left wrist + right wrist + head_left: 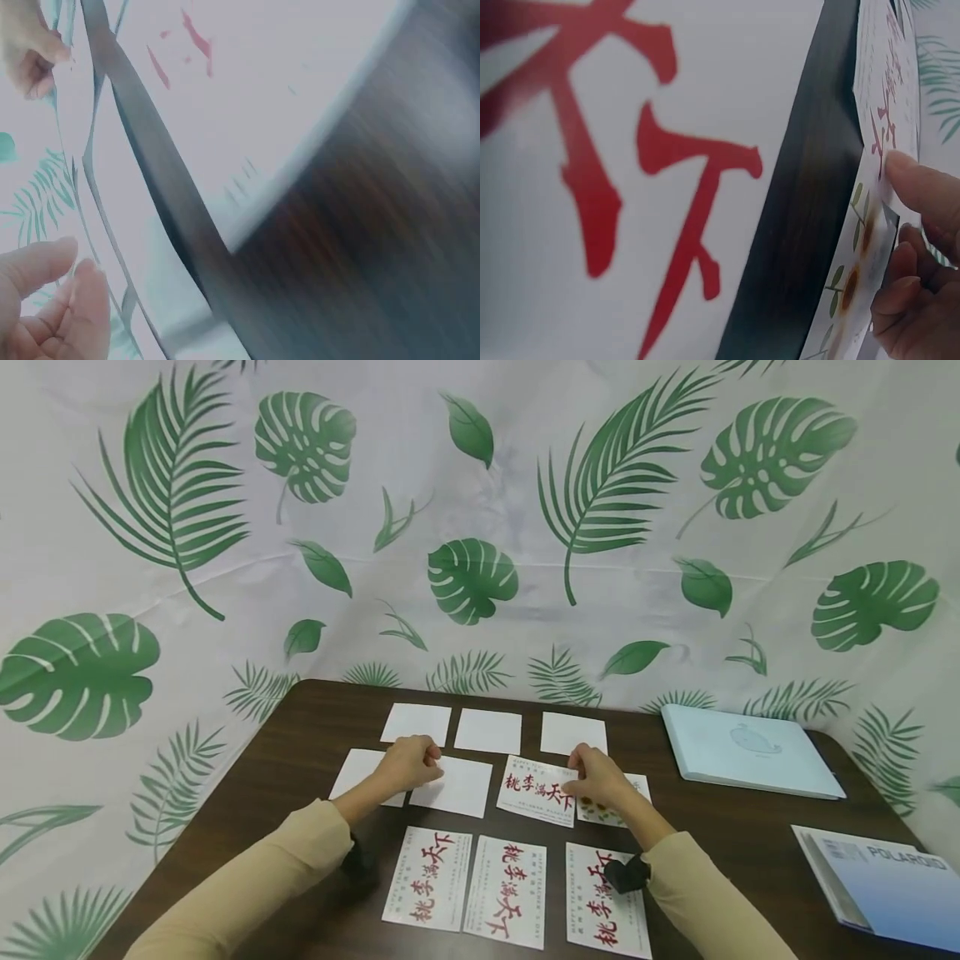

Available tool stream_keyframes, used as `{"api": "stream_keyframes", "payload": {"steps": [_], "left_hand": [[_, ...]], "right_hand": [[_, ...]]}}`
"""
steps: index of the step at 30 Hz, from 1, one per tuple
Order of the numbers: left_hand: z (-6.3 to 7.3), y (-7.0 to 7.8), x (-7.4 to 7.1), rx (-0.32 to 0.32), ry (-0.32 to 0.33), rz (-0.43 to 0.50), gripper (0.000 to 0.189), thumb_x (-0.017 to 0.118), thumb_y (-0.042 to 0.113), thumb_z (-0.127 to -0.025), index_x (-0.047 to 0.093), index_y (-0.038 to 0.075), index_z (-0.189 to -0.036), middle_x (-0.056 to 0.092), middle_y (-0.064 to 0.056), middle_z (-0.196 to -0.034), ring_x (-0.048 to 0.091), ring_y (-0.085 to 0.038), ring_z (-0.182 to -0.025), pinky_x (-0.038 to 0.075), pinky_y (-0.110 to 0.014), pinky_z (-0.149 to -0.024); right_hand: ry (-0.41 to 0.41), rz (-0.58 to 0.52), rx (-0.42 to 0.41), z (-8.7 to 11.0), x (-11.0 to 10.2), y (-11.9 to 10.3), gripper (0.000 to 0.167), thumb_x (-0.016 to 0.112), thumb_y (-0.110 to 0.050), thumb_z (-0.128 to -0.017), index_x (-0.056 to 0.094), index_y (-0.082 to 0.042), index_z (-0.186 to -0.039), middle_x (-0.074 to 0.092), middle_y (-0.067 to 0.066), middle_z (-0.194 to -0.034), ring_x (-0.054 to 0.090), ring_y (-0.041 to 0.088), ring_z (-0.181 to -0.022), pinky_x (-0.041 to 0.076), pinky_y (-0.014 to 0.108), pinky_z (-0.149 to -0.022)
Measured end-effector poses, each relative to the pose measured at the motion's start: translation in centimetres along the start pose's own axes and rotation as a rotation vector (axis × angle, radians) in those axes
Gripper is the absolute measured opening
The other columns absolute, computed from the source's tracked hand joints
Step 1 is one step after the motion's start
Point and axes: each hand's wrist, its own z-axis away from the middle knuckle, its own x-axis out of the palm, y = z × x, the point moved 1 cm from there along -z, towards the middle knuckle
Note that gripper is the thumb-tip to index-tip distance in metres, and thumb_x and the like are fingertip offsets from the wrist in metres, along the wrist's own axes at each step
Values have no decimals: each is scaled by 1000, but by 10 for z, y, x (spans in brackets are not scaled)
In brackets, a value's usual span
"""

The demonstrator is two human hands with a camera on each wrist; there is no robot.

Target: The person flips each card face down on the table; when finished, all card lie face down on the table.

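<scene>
Pinching white rectangular red-lettered card (528, 795): right hand (600, 778), lower centre-right | left hand (405, 767): released, over blank white rectangular card (456, 792), lower centre

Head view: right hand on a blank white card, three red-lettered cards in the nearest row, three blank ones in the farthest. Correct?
One error: the card at the right hand isn't blank. It bears red characters, as the head view shows. The nearest row's three red-lettered cards and the farthest row's three blank ones stand as you said.
</scene>
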Motion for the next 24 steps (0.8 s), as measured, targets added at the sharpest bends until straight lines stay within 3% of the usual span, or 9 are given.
{"api": "stream_keyframes", "payload": {"steps": [6, 10, 14, 20, 24], "left_hand": [[-14, 24, 20, -79, -97, 287, 23, 72, 6, -80, 62, -3, -100, 63, -7, -83, 59, -12, -62, 53, -21, -56], [-24, 36, 33, -97, -102, 414, 27, 71, 6, -81, 61, -4, -105, 64, -10, -89, 61, -13, -70, 55, -22, -60], [-32, 43, 45, -122, -93, 531, 23, 69, 3, -82, 62, -5, -103, 63, -9, -85, 61, -11, -70, 56, -24, -63], [-39, 47, 57, -151, -72, 621, 13, 68, 1, -83, 64, -3, -94, 59, -2, -74, 59, -9, -64, 56, -24, -61], [-41, 49, 56, -170, -77, 647, 14, 67, 1, -83, 63, -3, -96, 58, -2, -75, 60, -10, -64, 56, -25, -61]], "right_hand": [[46, -61, -35, 2, 1, 2, 27, 73, -2, -77, 48, -5, -87, 46, 4, -74, 43, 17, -67, 36, 28, -59], [88, -100, -74, 3, 3, 3, 25, 72, -2, -78, 49, -6, -86, 46, 2, -71, 43, 15, -64, 35, 26, -56], [113, -137, -115, 2, 5, 1, 23, 72, -2, -78, 51, -6, -86, 48, 1, -71, 44, 13, -64, 36, 23, -55], [145, -163, -99, 2, 5, 1, 21, 72, -3, -79, 53, -6, -88, 51, 2, -72, 45, 12, -64, 37, 23, -55], [198, -177, -33, 5, 6, -1, 22, 73, -5, -79, 56, -4, -93, 54, 3, -77, 48, 12, -68, 41, 23, -60]]}}
